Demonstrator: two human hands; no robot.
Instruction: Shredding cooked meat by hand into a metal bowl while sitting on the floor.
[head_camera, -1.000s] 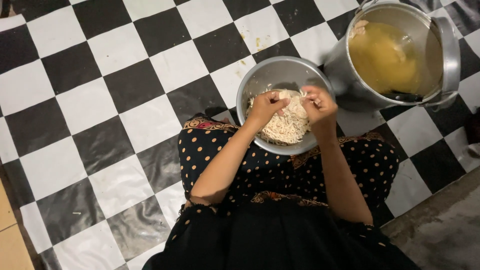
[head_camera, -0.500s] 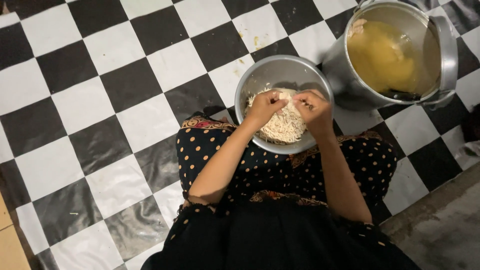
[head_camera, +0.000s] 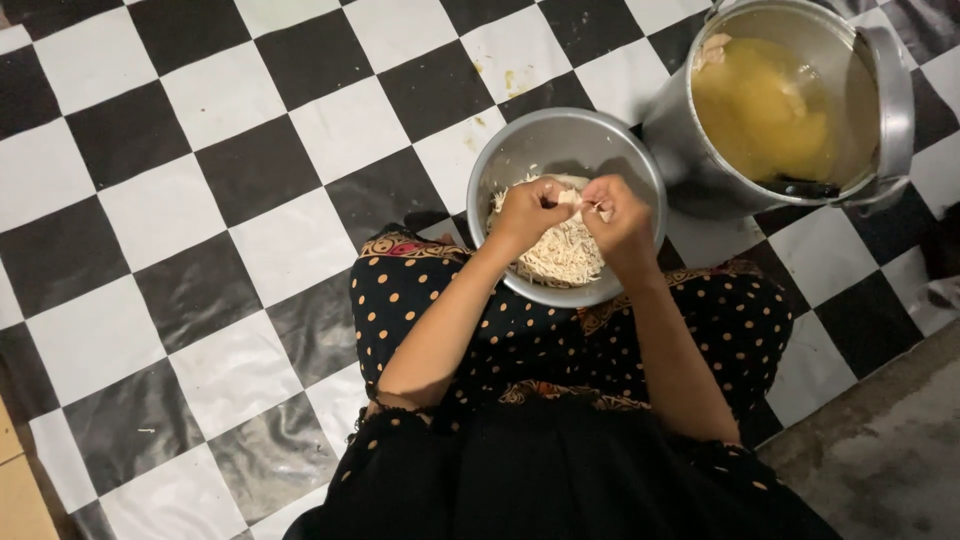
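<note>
Over the steel bowl (head_camera: 566, 205), right at its middle: left hand (head_camera: 527, 213) and right hand (head_camera: 618, 216) pinched close together, fingertips narrow, gripping one small pale piece of cooked meat (head_camera: 578, 198) between them. Under the hands, a decent heap of pale shreds (head_camera: 562, 255) covering the bowl's near half, so looks well underway. Just right of the bowl, nearly touching: big metal pot (head_camera: 800, 100) full of yellow broth with more pieces showing at its rim, so probably plenty left. Bowl resting against a dotted-fabric lap, checkered floor (head_camera: 200, 200) to its left.
</note>
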